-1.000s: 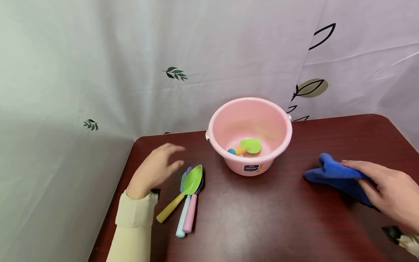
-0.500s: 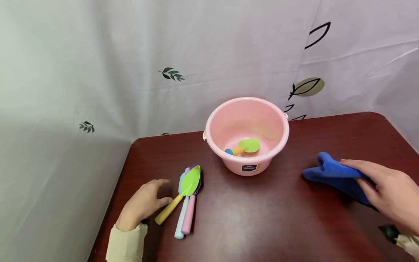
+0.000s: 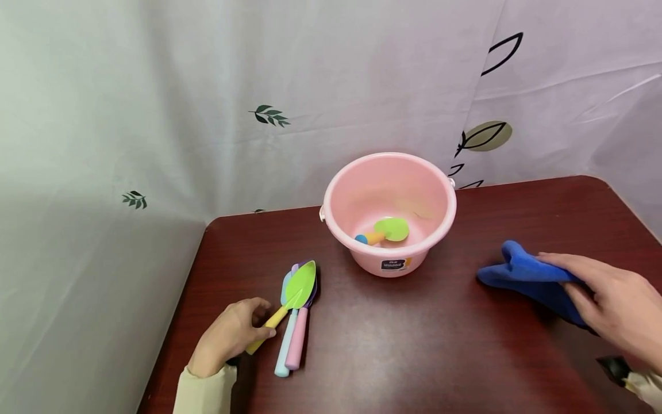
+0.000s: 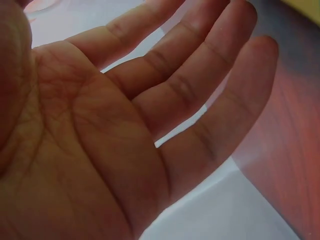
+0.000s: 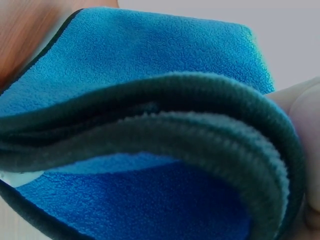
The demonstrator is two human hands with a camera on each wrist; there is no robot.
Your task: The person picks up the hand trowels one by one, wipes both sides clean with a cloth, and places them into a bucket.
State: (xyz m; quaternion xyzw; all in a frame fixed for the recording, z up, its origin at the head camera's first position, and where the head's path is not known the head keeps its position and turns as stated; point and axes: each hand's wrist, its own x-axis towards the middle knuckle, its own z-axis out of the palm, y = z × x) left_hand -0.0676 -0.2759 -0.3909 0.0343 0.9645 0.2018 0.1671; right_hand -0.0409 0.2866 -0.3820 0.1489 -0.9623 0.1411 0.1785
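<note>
My left hand reaches to the yellow handle of a green-bladed trowel. Its thumb crosses that handle and the fingers lie on the far side; the left wrist view shows the palm with fingers loosely extended. Under the green blade lie a light-blue-handled hand tool and a pink-handled one with a purple head, mostly covered. My right hand pinches a folded blue cloth between thumb and fingers. Up close, the cloth is fuzzy with a dark edging.
A pink bucket stands behind the hands, at the table's middle. Inside it rests another green trowel with an orange handle and blue end. The dark red table meets a leaf-patterned curtain at the back and left.
My left hand has come down and toward me, from beside the trowel blades to the yellow handle. The right hand and cloth have stayed in place.
</note>
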